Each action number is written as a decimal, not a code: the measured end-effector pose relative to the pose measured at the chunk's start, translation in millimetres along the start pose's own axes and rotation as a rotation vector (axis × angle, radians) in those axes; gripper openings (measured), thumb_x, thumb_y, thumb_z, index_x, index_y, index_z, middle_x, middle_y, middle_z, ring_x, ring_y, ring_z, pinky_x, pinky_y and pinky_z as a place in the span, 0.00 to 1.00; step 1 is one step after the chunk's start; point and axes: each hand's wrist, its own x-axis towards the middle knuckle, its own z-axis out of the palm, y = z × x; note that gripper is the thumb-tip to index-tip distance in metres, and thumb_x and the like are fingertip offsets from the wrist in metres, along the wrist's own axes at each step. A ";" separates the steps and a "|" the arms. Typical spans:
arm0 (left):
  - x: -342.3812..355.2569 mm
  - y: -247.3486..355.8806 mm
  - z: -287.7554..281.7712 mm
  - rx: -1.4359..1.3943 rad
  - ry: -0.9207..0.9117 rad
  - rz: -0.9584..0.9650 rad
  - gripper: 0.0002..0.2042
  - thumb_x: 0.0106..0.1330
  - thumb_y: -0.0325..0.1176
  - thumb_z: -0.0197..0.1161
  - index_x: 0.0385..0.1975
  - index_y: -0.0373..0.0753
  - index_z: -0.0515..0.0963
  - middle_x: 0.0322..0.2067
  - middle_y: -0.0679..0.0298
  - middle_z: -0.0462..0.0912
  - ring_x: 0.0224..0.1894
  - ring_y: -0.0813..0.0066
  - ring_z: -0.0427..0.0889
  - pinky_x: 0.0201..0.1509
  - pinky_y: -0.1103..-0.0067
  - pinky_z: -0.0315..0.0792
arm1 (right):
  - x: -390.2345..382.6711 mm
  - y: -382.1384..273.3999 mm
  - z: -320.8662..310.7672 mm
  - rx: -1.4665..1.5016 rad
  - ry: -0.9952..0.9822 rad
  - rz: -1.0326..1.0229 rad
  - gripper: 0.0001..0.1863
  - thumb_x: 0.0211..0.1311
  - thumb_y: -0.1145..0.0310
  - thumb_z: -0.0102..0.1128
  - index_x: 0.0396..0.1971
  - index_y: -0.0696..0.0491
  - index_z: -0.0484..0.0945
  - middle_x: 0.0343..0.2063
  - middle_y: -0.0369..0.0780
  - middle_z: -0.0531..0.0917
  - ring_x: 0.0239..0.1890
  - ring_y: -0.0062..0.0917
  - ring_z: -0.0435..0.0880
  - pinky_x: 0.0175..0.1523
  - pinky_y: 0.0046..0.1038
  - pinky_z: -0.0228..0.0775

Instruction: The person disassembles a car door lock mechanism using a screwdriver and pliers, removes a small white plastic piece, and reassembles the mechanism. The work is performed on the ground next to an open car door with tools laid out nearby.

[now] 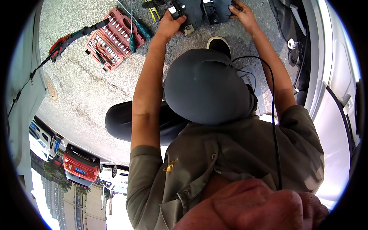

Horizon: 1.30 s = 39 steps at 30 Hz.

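Note:
Near the top edge of the head view, a black plastic part [193, 14] with moulded housings and a small metal piece lies between my hands. My left hand [171, 25] grips its left side, thumb over the top. At the right-hand edge of the black plastic, my right hand [244, 16] pinches with thumb and fingers. The top of the part is cut off by the frame, and I cannot tell whether it is one piece or two. Just left of it lies a yellow-and-black tool [154, 13], partly out of view.
An open red socket set case [115, 36] lies on the rough ground to the left, with green-handled screwdrivers [132, 43] beside and over it. A red-and-black strap-like piece [60, 45] reaches toward it. White vehicle bodywork [326, 61] stands at right; a black cable [273, 96] hangs before me.

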 end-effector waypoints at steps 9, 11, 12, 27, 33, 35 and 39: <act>5.2 -15.5 -1.0 -0.079 0.009 0.048 0.23 0.68 0.36 0.68 0.60 0.41 0.72 0.46 0.62 0.86 0.44 0.68 0.88 0.31 0.74 0.84 | 1.4 8.2 0.4 -0.021 0.024 0.074 0.30 0.73 0.65 0.61 0.70 0.57 0.67 0.49 0.42 0.83 0.45 0.28 0.85 0.48 0.33 0.81; -0.5 -11.8 -1.7 -0.050 0.012 0.116 0.23 0.68 0.36 0.67 0.61 0.39 0.73 0.48 0.60 0.85 0.47 0.67 0.86 0.46 0.71 0.82 | -3.0 8.9 -2.3 0.012 0.030 0.086 0.30 0.72 0.65 0.62 0.70 0.57 0.68 0.48 0.42 0.83 0.44 0.28 0.85 0.47 0.33 0.81; -3.4 -11.5 -6.9 -0.032 -0.014 0.171 0.25 0.70 0.37 0.65 0.64 0.37 0.71 0.51 0.58 0.84 0.52 0.66 0.83 0.54 0.70 0.79 | -4.9 6.3 -3.5 0.030 0.037 0.089 0.30 0.72 0.65 0.62 0.70 0.57 0.68 0.47 0.41 0.83 0.44 0.27 0.85 0.47 0.33 0.82; -31.9 12.6 -38.8 -0.541 -0.182 -0.082 0.14 0.70 0.35 0.64 0.52 0.40 0.80 0.37 0.64 0.88 0.32 0.73 0.88 0.25 0.74 0.83 | -8.1 -28.1 0.2 -0.063 0.067 0.135 0.35 0.67 0.57 0.70 0.66 0.64 0.70 0.41 0.43 0.86 0.39 0.27 0.86 0.40 0.28 0.80; -45.9 9.5 -65.7 -0.812 -0.258 -0.026 0.16 0.74 0.37 0.59 0.54 0.32 0.78 0.42 0.57 0.89 0.36 0.67 0.91 0.34 0.70 0.89 | -1.4 -41.9 -3.6 -0.193 0.005 0.073 0.42 0.66 0.50 0.70 0.68 0.65 0.67 0.55 0.49 0.83 0.53 0.32 0.86 0.54 0.29 0.81; -48.2 8.4 -70.8 -0.952 -0.279 -0.036 0.17 0.75 0.36 0.57 0.55 0.31 0.77 0.43 0.56 0.89 0.37 0.66 0.91 0.37 0.69 0.89 | -2.3 -48.2 -1.7 -0.235 0.007 0.083 0.42 0.66 0.50 0.70 0.68 0.66 0.67 0.55 0.49 0.83 0.53 0.33 0.86 0.55 0.30 0.81; -48.9 7.7 -75.5 -1.279 -0.445 0.043 0.17 0.75 0.36 0.54 0.55 0.30 0.78 0.46 0.55 0.88 0.45 0.60 0.90 0.47 0.65 0.87 | 3.0 -51.1 -3.0 -0.237 -0.036 0.100 0.42 0.66 0.51 0.71 0.67 0.67 0.67 0.55 0.49 0.82 0.52 0.32 0.86 0.53 0.29 0.82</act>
